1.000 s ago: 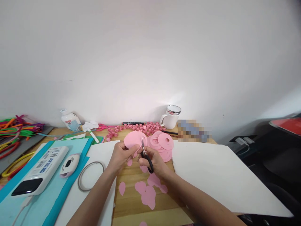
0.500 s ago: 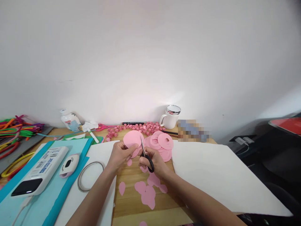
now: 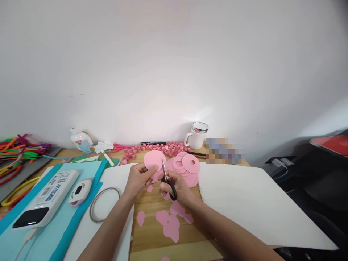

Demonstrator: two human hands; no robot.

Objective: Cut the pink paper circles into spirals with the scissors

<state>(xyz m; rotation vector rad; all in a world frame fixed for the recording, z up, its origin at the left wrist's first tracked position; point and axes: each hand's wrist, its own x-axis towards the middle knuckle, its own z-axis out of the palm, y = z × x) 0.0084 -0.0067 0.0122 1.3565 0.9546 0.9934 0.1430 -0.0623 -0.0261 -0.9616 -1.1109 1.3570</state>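
Observation:
My left hand (image 3: 140,178) pinches a round piece of pink paper (image 3: 152,159) between thumb and fingers at its lower edge. In my right hand (image 3: 176,186) is a pair of scissors (image 3: 163,166) with black handles, its blades pointing up at the right edge of the pink paper. Just behind and to the right lies a pile of pink paper rings (image 3: 191,164), partly hidden by my right hand. Several pink petal-shaped cutouts (image 3: 171,227) are scattered on the wooden table (image 3: 148,241) below my hands.
Small rolled pink paper pieces (image 3: 174,148) lie along the wall beside a white mug (image 3: 198,137). White sheets (image 3: 244,195) flank the work area. On the left are a white power bank (image 3: 51,194), a tape ring (image 3: 92,210), a white bottle (image 3: 81,140) and colourful pipe cleaners (image 3: 24,150).
The pink paper has turned slightly and shifted a little to the right. My right hand and the scissors have moved slightly left, with the blades still against the paper's right side.

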